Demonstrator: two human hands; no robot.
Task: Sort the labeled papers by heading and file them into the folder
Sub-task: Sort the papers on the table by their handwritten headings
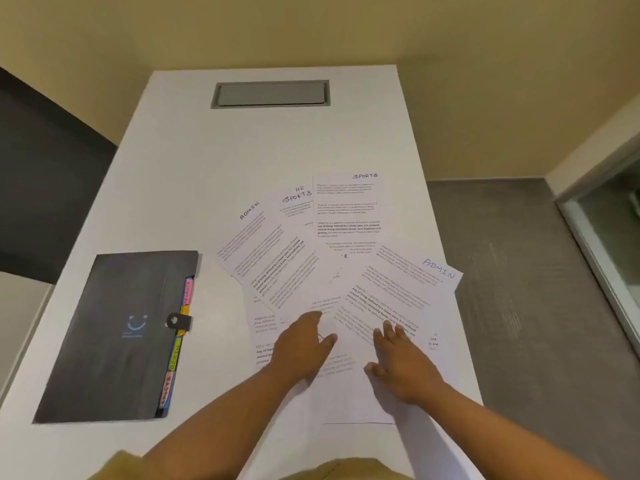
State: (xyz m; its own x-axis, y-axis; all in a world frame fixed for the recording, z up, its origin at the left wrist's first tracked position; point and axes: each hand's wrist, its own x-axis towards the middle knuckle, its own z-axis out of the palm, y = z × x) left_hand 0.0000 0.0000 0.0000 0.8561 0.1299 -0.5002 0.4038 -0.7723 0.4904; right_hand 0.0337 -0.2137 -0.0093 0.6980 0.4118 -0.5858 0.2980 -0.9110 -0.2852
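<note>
Several printed papers (346, 237) lie fanned out on the white table (207, 161), with handwritten headings ADMIN, HR, SPORTS, SPORTS and ADMIN along their top edges. My left hand (304, 344) rests flat on the lower middle of the fan, fingers apart. A little to the right, my right hand (401, 362) presses flat on the rightmost ADMIN sheet (408, 289). Neither hand grips a sheet. A dark grey folder (117, 334) lies shut at the left, with coloured labelled tabs (176, 344) along its right edge and a snap clasp (178, 321).
A grey cable hatch (270, 94) is set into the table's far end. The rightmost sheet overhangs the table's right edge, beyond which is grey floor (519, 271). A glass door frame (602, 244) stands at the far right.
</note>
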